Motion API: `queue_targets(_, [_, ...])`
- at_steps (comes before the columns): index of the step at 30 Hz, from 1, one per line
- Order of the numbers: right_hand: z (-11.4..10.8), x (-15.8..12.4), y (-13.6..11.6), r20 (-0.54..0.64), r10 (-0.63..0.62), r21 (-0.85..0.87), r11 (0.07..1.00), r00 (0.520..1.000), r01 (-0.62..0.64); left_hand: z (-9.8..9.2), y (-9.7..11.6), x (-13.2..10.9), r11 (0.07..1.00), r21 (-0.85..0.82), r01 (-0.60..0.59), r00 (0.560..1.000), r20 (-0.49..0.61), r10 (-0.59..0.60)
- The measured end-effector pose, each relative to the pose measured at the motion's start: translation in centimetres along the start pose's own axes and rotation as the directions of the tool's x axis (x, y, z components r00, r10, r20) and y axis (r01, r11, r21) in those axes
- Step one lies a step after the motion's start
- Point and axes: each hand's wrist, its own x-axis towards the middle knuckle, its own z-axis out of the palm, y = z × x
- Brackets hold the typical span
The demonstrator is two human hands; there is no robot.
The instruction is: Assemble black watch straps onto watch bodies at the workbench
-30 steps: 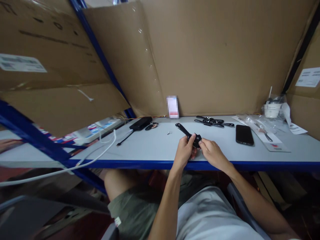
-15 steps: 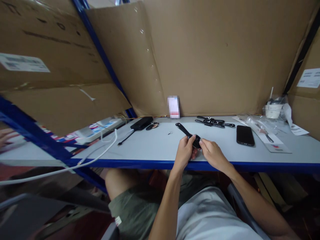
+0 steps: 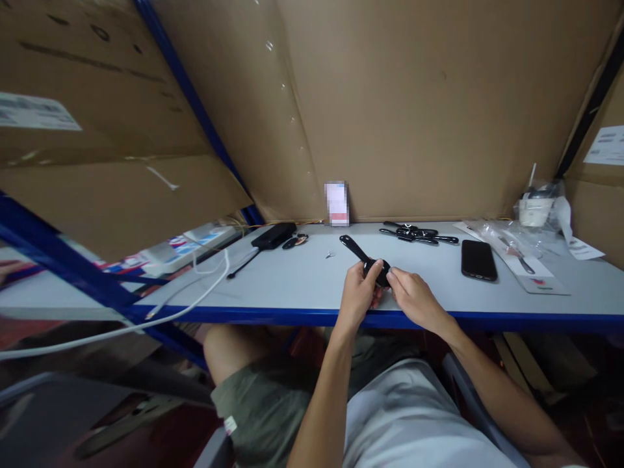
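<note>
Both hands close around a glossy black spokeshave [image 3: 354, 249] just above the table's front edge. Its one visible handle slants up to the left and has a hole near the tip; the other end is hidden by my fingers. My left hand [image 3: 359, 290] wraps the middle body, thumb on top. At the right side of that body, my right hand [image 3: 414, 298] pinches with thumb and fingers; whether it also grips a small part cannot be seen. Small shiny metal pieces [image 3: 329, 255] lie to the left beyond the hands. Several similar black spokeshaves [image 3: 416, 234] lie grouped behind, to the right.
A dark phone [image 3: 479, 260] lies at right, near plastic-wrapped packaging [image 3: 526, 263] and a bagged cup [image 3: 535, 209]. Another phone [image 3: 337, 203] leans against the cardboard [image 3: 414, 110]. At left are a black box with cable [image 3: 275, 236], keys [image 3: 295, 241], a power strip [image 3: 195, 250] and white cable [image 3: 195, 305].
The view has shifted slightly. The spokeshave's middle body appears turned a little in my fingers, while both hands keep their hold in nearly the same place.
</note>
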Motion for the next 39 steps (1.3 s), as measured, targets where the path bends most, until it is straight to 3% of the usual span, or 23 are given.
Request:
queue_targets(15, [0.0, -0.1, 0.3, -0.023, -0.018, 0.156, 0.988, 1.000, 0.022, -0.1, -0.3, -0.2, 0.998, 0.023, -0.056, 0.998, 0.012, 0.055])
queue_targets(21, [-0.1, -0.2, 0.4, -0.010, -0.005, 0.315, 0.949, 1.000, 0.008, -0.2, -0.7, 0.1, 0.996, 0.032, -0.081, 0.996, 0.031, 0.080])
queue_targets(26, [0.3, 0.1, 1.2, -0.122, -0.035, 0.359, 0.930, 0.992, 0.077, 0.1, -0.4, 0.0, 0.998, 0.040, -0.057, 0.996, 0.076, 0.054])
queue_targets(28, [0.3, 0.1, 1.4, -0.152, -0.014, 0.375, 0.924, 0.988, 0.071, -0.9, -0.2, 0.2, 0.985, 0.143, -0.093, 0.993, 0.086, 0.081])
queue_targets(31, [0.0, 0.0, 1.3, -0.165, 0.019, 0.375, 0.926, 0.986, 0.045, -4.4, 0.1, 1.3, 0.834, 0.523, -0.176, 0.981, 0.021, 0.194])
queue_targets(34, [-0.2, -0.1, 0.9, -0.160, 0.029, 0.356, 0.934, 0.987, 0.030, -9.0, 0.3, 3.6, 0.561, 0.828, -0.023, 0.973, -0.110, 0.202])
queue_targets(37, [-0.3, -0.2, 0.7, -0.145, 0.037, 0.337, 0.942, 0.989, 0.014, -12.4, 0.2, 6.7, 0.272, 0.953, 0.134, 0.980, -0.167, 0.105])
queue_targets(39, [-0.3, -0.2, 0.7, -0.142, 0.035, 0.324, 0.946, 0.989, 0.013, -13.5, 0.1, 8.7, 0.159, 0.983, 0.091, 0.995, -0.098, 0.037])
